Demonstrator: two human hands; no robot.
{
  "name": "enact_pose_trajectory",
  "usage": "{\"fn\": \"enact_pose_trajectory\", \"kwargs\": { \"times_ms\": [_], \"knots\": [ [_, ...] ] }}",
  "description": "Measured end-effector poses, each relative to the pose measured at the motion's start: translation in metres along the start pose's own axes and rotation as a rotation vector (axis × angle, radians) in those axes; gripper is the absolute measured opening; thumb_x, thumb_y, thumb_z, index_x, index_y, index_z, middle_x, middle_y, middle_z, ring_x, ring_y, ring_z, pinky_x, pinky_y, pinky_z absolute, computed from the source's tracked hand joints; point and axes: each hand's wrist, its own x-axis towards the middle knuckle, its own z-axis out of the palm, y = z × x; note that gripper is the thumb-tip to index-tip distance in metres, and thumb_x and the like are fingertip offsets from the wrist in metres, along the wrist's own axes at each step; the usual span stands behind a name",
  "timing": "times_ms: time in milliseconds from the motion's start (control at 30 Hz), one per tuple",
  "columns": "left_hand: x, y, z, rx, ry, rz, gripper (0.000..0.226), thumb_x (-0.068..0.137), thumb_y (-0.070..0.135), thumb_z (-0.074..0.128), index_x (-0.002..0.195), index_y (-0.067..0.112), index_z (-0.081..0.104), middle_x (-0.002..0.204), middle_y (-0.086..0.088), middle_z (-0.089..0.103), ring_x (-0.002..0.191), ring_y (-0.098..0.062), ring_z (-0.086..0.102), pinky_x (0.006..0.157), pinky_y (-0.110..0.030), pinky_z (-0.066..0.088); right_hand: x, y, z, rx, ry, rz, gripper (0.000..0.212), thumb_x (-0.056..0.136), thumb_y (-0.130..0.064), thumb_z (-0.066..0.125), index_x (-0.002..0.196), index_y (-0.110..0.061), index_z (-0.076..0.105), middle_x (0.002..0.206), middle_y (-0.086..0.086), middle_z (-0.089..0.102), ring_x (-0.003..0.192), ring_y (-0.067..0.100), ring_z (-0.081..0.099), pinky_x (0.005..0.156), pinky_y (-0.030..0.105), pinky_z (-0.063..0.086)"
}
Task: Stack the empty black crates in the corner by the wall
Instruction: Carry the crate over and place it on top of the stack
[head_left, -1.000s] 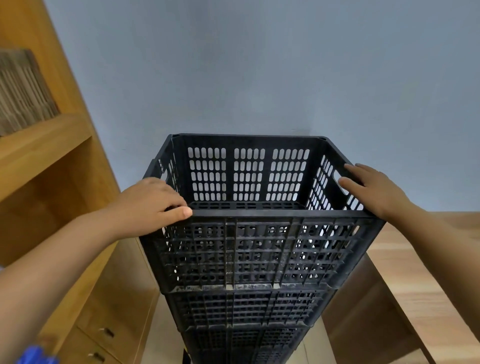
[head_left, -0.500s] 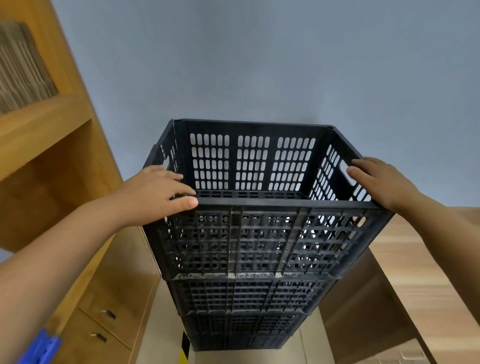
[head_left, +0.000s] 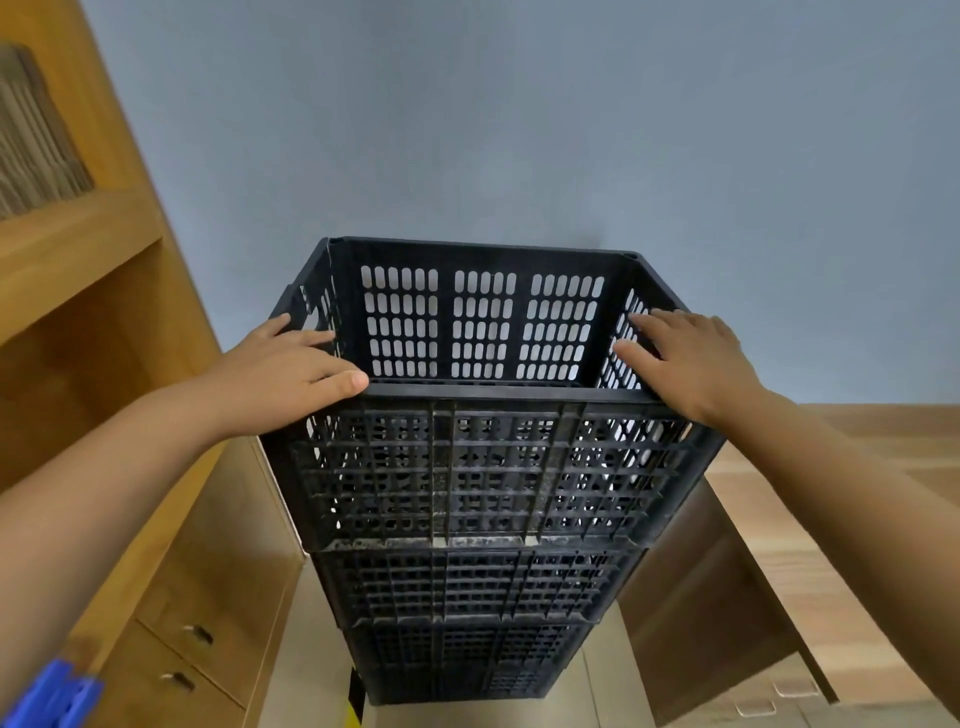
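Three black crates stand in one column against the grey wall (head_left: 519, 130), and the top crate (head_left: 488, 457) is the landmark here. Left of it is the wooden shelf unit (head_left: 104, 291). Your left hand (head_left: 291, 371) lies flat on the crate's near-left corner, fingers loosely spread, thumb along the front rim. Your right hand (head_left: 685, 353) rests open on the near-right corner, where a second ago it was farther along the side rim; both hands have drawn toward you and neither grips. Right of the crate sits a wooden desk (head_left: 831, 519). The crate looks seated squarely on the lower crates (head_left: 467, 623), so this placement is probably finished; you can let go.
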Motion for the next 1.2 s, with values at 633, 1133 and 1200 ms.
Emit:
{"fn": "enact_pose_trajectory", "kwargs": {
  "times_ms": [633, 1133, 1200],
  "knots": [
    [0.044, 0.096, -0.002, 0.074, 0.104, 0.214, 0.081, 0.076, 0.079, 0.023, 0.142, 0.033, 0.033, 0.148, 0.007, 0.041, 0.144, -0.011, 0.016, 0.119, -0.044, 0.0, 0.008, -0.101, 0.01, -0.044, -0.144, -0.28, 0.079, 0.083, -0.069, -0.001, 0.149, -0.031, 0.016, 0.157, 0.003, 0.022, 0.146, 0.023, 0.01, 0.117, 0.05, 0.005],
    [0.035, -0.023, -0.022, 0.093, 0.104, 0.037, 0.101, 0.06, 0.086, -0.018, 0.148, 0.039, 0.0, 0.157, 0.013, 0.013, 0.138, -0.001, -0.02, 0.114, -0.037, -0.018, 0.026, 0.015, -0.013, -0.172, -0.176, -0.131, 0.108, 0.056, -0.083, -0.026, 0.149, -0.037, 0.001, 0.16, -0.001, 0.006, 0.147, 0.017, -0.006, 0.117, 0.047, -0.008],
    [0.041, -0.04, -0.013, 0.061, 0.077, -0.008, 0.1, 0.06, 0.086, -0.018, 0.147, 0.042, 0.001, 0.157, 0.012, 0.013, 0.138, 0.0, -0.018, 0.114, -0.036, -0.017, 0.029, 0.033, -0.007, -0.162, -0.234, -0.094, 0.114, 0.05, -0.085, -0.029, 0.149, -0.035, -0.001, 0.16, 0.0, 0.0, 0.146, 0.018, -0.012, 0.117, 0.048, -0.01]
  ]
}}
